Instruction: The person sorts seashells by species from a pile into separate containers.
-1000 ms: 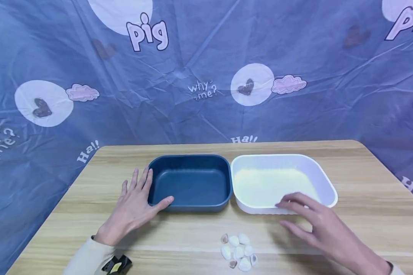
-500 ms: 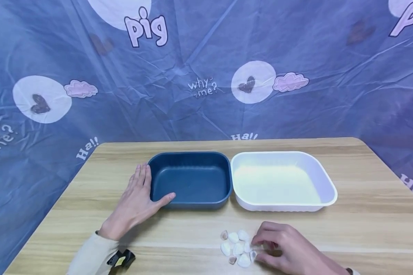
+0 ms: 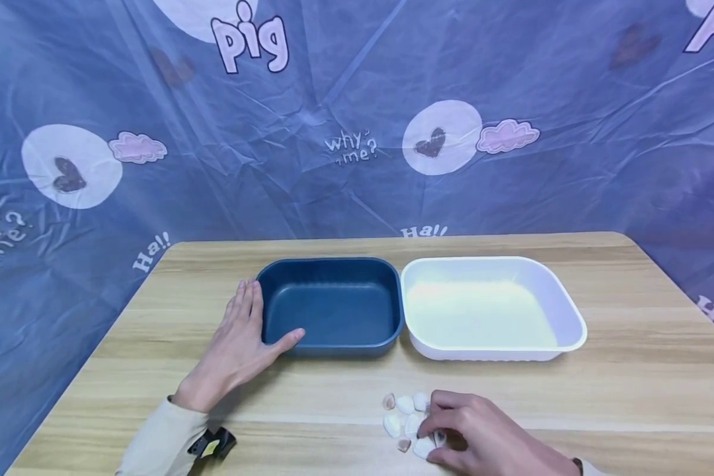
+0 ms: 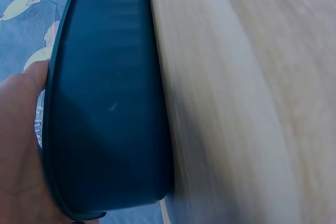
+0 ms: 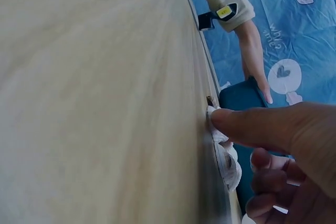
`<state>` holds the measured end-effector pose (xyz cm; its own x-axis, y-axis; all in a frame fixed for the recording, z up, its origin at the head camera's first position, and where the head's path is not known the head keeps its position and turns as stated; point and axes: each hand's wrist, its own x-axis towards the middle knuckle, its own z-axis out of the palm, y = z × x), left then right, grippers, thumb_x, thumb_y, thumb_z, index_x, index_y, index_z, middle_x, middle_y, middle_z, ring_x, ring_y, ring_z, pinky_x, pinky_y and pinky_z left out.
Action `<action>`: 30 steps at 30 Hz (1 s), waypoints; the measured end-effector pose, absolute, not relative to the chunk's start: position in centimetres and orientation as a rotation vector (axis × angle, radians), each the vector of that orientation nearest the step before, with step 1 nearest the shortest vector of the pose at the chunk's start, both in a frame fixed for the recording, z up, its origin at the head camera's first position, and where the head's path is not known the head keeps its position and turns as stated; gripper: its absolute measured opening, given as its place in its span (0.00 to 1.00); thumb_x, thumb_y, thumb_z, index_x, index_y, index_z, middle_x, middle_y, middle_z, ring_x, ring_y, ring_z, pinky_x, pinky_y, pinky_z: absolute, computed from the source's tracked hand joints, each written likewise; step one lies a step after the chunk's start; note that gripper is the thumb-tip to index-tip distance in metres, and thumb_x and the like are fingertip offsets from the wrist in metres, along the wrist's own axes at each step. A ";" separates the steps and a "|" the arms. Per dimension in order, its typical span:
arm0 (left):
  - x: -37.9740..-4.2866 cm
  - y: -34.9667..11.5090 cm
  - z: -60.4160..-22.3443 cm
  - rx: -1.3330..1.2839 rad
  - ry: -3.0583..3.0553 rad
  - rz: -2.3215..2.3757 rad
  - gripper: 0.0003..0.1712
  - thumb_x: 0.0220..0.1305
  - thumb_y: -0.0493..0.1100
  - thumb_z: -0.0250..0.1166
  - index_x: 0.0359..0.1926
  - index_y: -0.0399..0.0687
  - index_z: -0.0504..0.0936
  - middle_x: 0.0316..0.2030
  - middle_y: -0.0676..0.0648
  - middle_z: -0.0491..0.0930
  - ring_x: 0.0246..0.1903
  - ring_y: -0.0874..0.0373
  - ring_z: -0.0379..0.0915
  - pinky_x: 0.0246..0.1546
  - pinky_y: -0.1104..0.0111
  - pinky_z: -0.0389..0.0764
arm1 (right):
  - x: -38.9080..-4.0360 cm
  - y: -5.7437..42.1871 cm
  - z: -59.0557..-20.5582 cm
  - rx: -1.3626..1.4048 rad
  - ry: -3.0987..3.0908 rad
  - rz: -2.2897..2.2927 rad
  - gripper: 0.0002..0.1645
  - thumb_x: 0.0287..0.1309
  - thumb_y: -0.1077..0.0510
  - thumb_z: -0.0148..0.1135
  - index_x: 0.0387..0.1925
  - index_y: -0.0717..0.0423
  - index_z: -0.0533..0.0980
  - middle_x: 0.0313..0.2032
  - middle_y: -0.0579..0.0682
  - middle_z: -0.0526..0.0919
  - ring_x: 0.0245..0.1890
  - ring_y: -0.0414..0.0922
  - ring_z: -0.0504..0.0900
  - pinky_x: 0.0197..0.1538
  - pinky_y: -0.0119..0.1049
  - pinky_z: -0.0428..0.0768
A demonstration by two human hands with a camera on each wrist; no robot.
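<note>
My left hand (image 3: 232,357) lies against the left end of the dark blue bin (image 3: 333,347). Its fingers run straight along the outer wall and the thumb rests over the front rim. Over the right side of a small cluster of seashells bends my right hand (image 3: 476,430). Its thumb and index fingertips are apart, around the edge of a white seashell (image 3: 424,448) at the front. In the right wrist view the thumb (image 5: 252,124) touches a shell. The hand hides part of the cluster. Another white seashell (image 3: 391,424) and a brownish one (image 3: 389,401) lie further left.
A white bin (image 3: 488,354) stands right beside the blue one, their ends touching. Both rest on a wooden table (image 3: 631,410). Blue printed cloth (image 3: 309,198) hangs behind the table. A black wrist device (image 3: 212,444) sits at the left sleeve.
My right hand has come down from the front of the white bin to the seashells, then shifted slightly left over them. The left hand's fingers have drawn together against the blue bin.
</note>
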<state>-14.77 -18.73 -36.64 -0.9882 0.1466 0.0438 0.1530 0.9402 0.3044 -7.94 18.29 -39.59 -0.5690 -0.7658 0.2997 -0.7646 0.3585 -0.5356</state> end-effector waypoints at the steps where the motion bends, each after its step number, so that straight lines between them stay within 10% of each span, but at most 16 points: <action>1: -14.8 -18.8 -36.6 -0.238 -3.075 -0.481 0.68 0.57 0.79 0.49 0.73 0.30 0.34 0.74 0.32 0.32 0.73 0.40 0.25 0.71 0.46 0.39 | -7.9 18.3 -39.6 -1.463 2.604 -1.010 0.07 0.52 0.53 0.72 0.34 0.43 0.83 0.32 0.31 0.71 0.29 0.25 0.69 0.32 0.12 0.66; 8: -14.9 -18.7 -36.7 -0.241 -3.065 -0.478 0.68 0.57 0.79 0.49 0.73 0.30 0.34 0.74 0.32 0.32 0.73 0.41 0.25 0.71 0.47 0.39 | -7.8 18.3 -39.3 -1.397 2.623 -0.986 0.11 0.51 0.42 0.71 0.33 0.38 0.79 0.31 0.29 0.69 0.27 0.25 0.67 0.29 0.12 0.65; 30: -14.3 -19.4 -36.6 -0.279 -3.075 -0.471 0.67 0.58 0.79 0.49 0.73 0.29 0.36 0.74 0.31 0.32 0.73 0.39 0.27 0.71 0.46 0.40 | -6.2 17.6 -39.1 -1.295 2.440 -0.904 0.13 0.56 0.54 0.67 0.45 0.39 0.80 0.36 0.27 0.73 0.35 0.27 0.70 0.34 0.23 0.72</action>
<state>-14.30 -19.40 -36.56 -0.9839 0.1729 0.0452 0.1785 0.9386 0.2952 -6.24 17.59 -39.08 -0.5810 -0.8101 0.0779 -0.6653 0.4176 -0.6189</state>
